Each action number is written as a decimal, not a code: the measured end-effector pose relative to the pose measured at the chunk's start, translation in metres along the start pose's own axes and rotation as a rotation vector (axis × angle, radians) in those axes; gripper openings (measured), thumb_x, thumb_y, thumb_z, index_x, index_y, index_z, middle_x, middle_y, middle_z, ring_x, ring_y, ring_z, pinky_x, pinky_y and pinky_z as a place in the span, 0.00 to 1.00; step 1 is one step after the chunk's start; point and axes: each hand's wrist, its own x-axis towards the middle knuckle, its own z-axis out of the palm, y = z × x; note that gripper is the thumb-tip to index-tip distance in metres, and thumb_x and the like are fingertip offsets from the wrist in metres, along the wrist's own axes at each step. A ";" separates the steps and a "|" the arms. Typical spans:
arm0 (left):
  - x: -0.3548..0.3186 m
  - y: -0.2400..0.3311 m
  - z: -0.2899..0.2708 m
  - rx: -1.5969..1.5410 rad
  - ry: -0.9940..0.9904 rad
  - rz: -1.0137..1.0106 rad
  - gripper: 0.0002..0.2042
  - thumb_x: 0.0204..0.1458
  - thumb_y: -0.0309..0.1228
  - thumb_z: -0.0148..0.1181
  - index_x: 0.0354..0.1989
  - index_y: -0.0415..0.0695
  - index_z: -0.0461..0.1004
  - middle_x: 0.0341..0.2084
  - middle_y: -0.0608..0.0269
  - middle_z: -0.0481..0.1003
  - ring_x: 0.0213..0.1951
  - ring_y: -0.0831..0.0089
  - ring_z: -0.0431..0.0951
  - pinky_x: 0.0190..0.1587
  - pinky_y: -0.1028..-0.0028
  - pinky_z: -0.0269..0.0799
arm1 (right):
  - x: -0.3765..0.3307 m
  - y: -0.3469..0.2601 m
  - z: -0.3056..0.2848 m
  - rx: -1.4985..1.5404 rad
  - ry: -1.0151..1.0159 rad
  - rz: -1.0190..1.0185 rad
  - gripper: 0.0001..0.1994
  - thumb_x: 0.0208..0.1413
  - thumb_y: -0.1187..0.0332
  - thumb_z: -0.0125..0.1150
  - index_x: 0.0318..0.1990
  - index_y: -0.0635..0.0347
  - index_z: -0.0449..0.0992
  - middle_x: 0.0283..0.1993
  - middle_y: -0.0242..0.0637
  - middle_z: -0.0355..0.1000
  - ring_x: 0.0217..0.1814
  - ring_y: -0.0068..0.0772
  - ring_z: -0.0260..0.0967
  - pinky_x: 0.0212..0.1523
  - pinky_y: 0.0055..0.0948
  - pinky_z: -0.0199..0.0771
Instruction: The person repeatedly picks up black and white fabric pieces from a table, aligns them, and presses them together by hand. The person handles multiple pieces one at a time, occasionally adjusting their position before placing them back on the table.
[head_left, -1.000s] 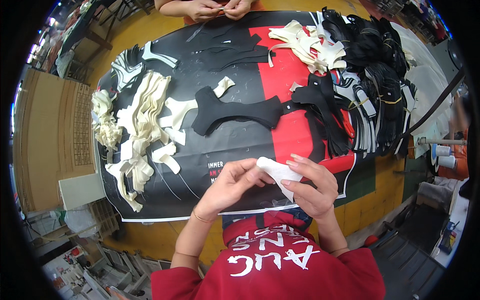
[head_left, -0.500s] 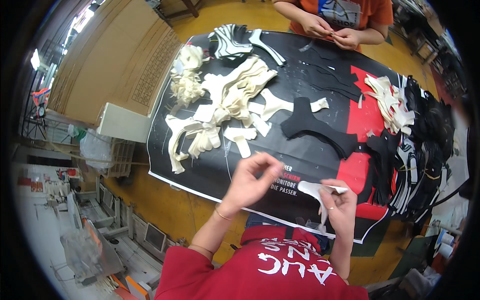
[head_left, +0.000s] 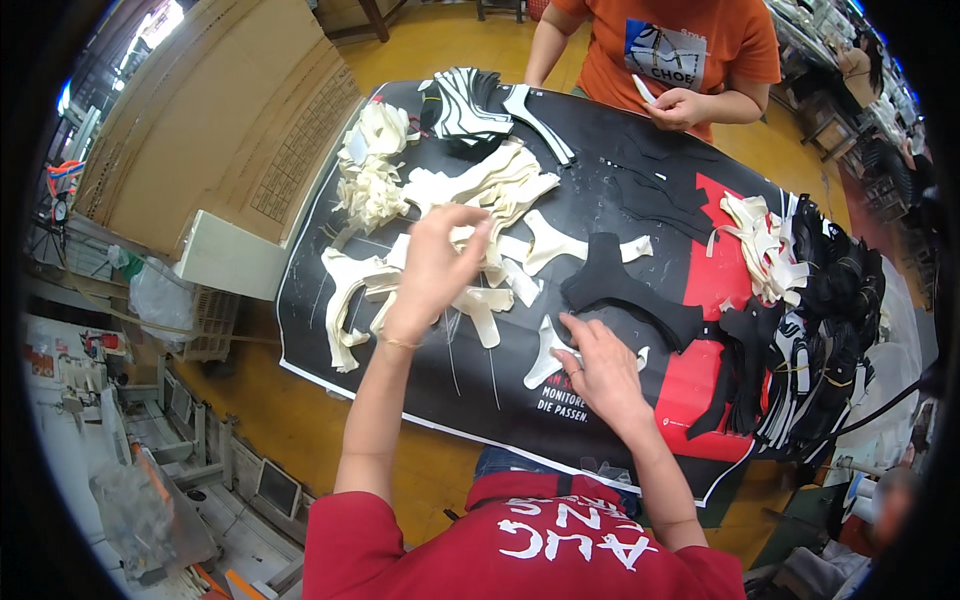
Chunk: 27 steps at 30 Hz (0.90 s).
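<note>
Cream cut piece (head_left: 549,352) under right hand (head_left: 600,370), left hand (head_left: 437,262) above pile (head_left: 480,215)

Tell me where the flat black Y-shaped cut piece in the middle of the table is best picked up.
Pinch the black cut piece at its narrow waist, coming from above. It lies flat and apart from the cream pieces, and its long arm toward the right runs in among other black pieces, so the bare middle gives the cleanest hold, probably.

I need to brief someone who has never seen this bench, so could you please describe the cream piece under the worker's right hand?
Start at the black and red table cover. Near its front edge the right hand presses on a cream Y-shaped cut piece. It lies alone, apart from the cream pile under the raised left hand, beside the single black Y-shaped piece.
</note>
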 end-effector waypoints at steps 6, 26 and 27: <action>0.014 0.018 0.078 0.737 -0.184 0.025 0.17 0.50 0.47 0.69 0.34 0.43 0.86 0.43 0.48 0.77 0.54 0.52 0.70 0.60 0.53 0.57 | -0.009 -0.001 -0.001 -0.032 0.182 -0.055 0.18 0.54 0.66 0.69 0.52 0.58 0.78 0.51 0.39 0.72 0.53 0.44 0.68 0.51 0.41 0.66; -0.005 0.049 0.070 -0.263 -0.039 -0.073 0.05 0.49 0.21 0.68 0.31 0.34 0.78 0.26 0.57 0.82 0.32 0.72 0.84 0.37 0.73 0.77 | 0.092 0.013 -0.023 0.906 0.213 0.311 0.16 0.64 0.62 0.65 0.43 0.71 0.79 0.31 0.35 0.79 0.31 0.21 0.76 0.34 0.23 0.78; -0.007 0.049 0.069 -0.296 -0.040 -0.099 0.05 0.49 0.22 0.68 0.31 0.34 0.78 0.26 0.57 0.82 0.33 0.72 0.84 0.38 0.73 0.77 | 0.092 0.015 -0.022 0.960 0.206 0.262 0.15 0.64 0.62 0.65 0.43 0.71 0.79 0.32 0.34 0.79 0.32 0.20 0.76 0.35 0.22 0.77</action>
